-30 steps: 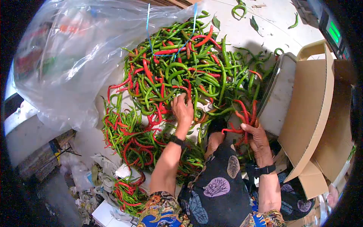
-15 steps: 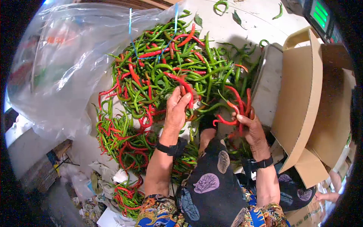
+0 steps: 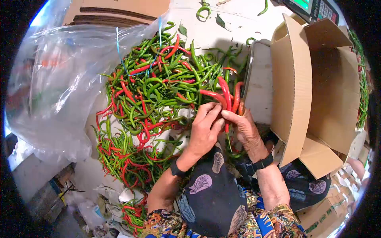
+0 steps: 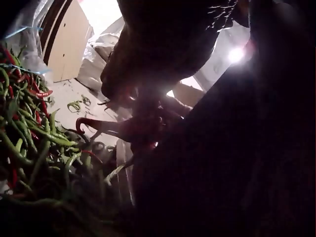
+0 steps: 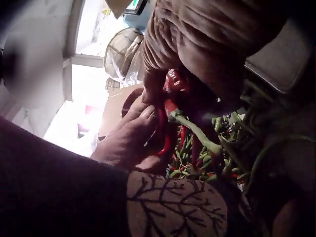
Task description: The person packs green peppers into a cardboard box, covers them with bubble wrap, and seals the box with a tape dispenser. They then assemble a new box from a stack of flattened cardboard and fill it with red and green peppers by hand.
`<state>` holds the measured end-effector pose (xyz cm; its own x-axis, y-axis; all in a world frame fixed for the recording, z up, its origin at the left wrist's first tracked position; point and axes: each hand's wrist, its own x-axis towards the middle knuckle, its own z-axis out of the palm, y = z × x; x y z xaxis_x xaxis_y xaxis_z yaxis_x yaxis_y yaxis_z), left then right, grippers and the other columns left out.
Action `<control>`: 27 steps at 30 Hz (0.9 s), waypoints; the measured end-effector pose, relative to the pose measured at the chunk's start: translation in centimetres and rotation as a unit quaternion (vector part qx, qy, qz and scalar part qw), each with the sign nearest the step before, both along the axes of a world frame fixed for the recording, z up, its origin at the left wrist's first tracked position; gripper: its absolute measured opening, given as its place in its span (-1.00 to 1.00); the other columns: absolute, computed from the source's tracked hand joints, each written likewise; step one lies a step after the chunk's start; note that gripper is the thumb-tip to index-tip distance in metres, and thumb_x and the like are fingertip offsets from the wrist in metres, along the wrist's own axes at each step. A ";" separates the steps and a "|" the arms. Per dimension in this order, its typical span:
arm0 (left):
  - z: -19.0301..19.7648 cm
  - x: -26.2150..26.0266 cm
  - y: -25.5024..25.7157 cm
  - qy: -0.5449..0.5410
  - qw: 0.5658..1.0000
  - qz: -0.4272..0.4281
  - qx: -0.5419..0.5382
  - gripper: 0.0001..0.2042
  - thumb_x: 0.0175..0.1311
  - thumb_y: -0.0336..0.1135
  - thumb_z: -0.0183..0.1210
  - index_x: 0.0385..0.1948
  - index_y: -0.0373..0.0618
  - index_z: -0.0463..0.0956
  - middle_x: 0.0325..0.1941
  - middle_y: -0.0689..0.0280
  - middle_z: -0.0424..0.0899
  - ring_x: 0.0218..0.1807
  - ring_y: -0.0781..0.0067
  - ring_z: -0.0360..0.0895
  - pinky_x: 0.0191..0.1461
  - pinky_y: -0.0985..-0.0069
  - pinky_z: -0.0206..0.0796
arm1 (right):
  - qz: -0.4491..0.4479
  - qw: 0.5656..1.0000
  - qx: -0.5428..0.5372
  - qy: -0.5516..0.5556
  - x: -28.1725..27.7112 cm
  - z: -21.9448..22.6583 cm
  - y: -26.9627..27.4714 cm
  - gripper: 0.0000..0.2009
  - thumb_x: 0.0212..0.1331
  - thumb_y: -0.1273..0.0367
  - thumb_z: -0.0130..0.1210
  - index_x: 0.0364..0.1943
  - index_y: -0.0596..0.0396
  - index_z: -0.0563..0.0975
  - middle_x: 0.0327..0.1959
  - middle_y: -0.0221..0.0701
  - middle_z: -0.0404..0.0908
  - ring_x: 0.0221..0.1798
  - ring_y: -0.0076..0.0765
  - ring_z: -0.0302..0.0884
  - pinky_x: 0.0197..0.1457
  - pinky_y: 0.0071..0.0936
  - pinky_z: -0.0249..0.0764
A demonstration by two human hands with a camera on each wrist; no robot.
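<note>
In the head view several red peppers (image 3: 224, 92) fan upward out of the right hand (image 3: 247, 129), whose thumb and fingers grip them near their lower ends. Against it, the left hand (image 3: 204, 129) pinches a red pepper at the bunch's left side. Green stems hang below the hands. Behind them spreads a large pile of green and red peppers (image 3: 158, 85). The left wrist view is dark, with a red pepper (image 4: 101, 126) pointing left. Close up in the right wrist view, a green stem (image 5: 195, 129) sticks out beneath the right hand (image 5: 207, 44).
An open cardboard box (image 3: 295, 91) stands at the right, beside a grey tray (image 3: 258, 83). A scale (image 3: 313, 8) is at the top right. A clear plastic bag (image 3: 59, 91) lies at the left, and a smaller pepper heap (image 3: 123, 156) sits below the main pile.
The left hand has lifted a red pepper from the pile and brought it right, to the bunch. The right hand has moved left and up with its peppers. The head view has shifted.
</note>
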<state>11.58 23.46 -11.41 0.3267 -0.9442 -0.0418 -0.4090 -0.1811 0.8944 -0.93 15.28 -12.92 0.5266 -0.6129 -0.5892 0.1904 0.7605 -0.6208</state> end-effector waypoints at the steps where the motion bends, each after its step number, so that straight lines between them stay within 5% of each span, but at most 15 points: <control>1: 0.5 0.2 0.0 0.004 1.000 -0.004 -0.005 -0.62 0.17 -0.51 0.17 0.06 -0.35 0.47 0.07 -0.04 0.47 0.08 -0.03 0.48 0.18 0.28 0.33 | -0.002 1.000 -0.002 -0.001 -0.1 0.4 -0.3 -0.59 0.03 0.43 0.33 0.03 0.11 0.54 -0.12 -0.51 0.64 -0.08 -0.53 0.56 0.09 -0.50 0.45; 6: 1.7 0.7 0.9 0.041 0.999 -0.007 -0.032 -0.61 0.19 -0.52 0.20 0.10 -0.24 0.53 0.04 0.05 0.54 0.06 0.08 0.53 0.14 0.33 0.38 | 0.027 0.996 -0.011 -0.081 -0.2 1.9 -0.7 -0.51 0.01 0.45 0.33 0.10 0.12 0.50 -0.04 -0.46 0.63 -0.04 -0.49 0.56 0.13 -0.46 0.45; 13: 5.0 1.1 1.6 -0.011 0.997 -0.004 -0.077 -0.65 0.19 -0.52 0.22 0.05 -0.21 0.56 -0.01 0.09 0.59 0.05 0.17 0.56 0.12 0.38 0.41 | 0.051 0.995 -0.069 -0.060 -0.2 5.4 -0.7 -0.49 0.00 0.43 0.35 0.11 0.12 0.50 -0.02 -0.44 0.63 0.00 -0.48 0.56 0.17 -0.43 0.44; 15: 6.5 1.3 1.8 0.117 0.992 0.030 -0.046 -0.70 0.27 -0.47 0.18 0.03 -0.31 0.51 0.00 0.13 0.57 0.07 0.33 0.54 0.13 0.46 0.38 | 0.086 0.990 -0.111 -0.019 -0.3 6.7 -0.6 -0.49 0.00 0.43 0.38 0.10 0.12 0.51 -0.03 -0.43 0.65 0.01 -0.47 0.57 0.16 -0.43 0.46; 17: 9.1 1.4 1.8 0.227 0.969 0.098 -0.020 -0.77 0.32 -0.46 0.17 -0.02 -0.30 0.53 -0.18 0.35 0.59 -0.21 0.66 0.50 -0.14 0.67 0.36 | 0.092 0.986 -0.136 -0.006 -0.3 8.3 -0.4 -0.50 0.00 0.44 0.39 0.09 0.16 0.51 -0.04 -0.41 0.66 0.02 -0.47 0.58 0.16 -0.43 0.48; 19: 10.7 1.8 2.2 0.219 0.967 0.131 -0.001 -0.82 0.33 -0.44 0.17 -0.10 -0.26 0.55 -0.26 0.43 0.59 -0.33 0.74 0.42 -0.25 0.72 0.31 | 0.095 0.976 -0.196 0.009 -0.1 9.6 0.0 -0.47 0.00 0.43 0.37 0.11 0.15 0.44 -0.11 -0.41 0.63 -0.14 -0.48 0.61 -0.04 -0.50 0.58; 25: 14.1 0.8 1.1 0.227 0.961 0.119 -0.105 -0.67 0.24 -0.48 0.27 0.00 -0.23 0.41 -0.19 0.31 0.55 -0.20 0.61 0.53 -0.11 0.59 0.48 | 0.040 0.946 -0.315 0.063 -0.3 12.8 1.9 -0.54 0.03 0.46 0.35 0.04 0.20 0.46 -0.15 -0.41 0.63 -0.14 -0.58 0.56 -0.07 -0.54 0.52; 27: 15.4 0.4 0.7 0.222 0.965 0.092 -0.104 -0.62 0.22 -0.47 0.30 0.04 -0.23 0.38 -0.16 0.29 0.54 -0.17 0.58 0.55 -0.09 0.56 0.50 | 0.024 0.913 -0.385 0.135 -0.2 12.8 2.1 -0.47 -0.08 0.41 0.42 0.05 0.18 0.49 -0.14 -0.28 0.68 -0.07 -0.36 0.63 0.02 -0.45 0.53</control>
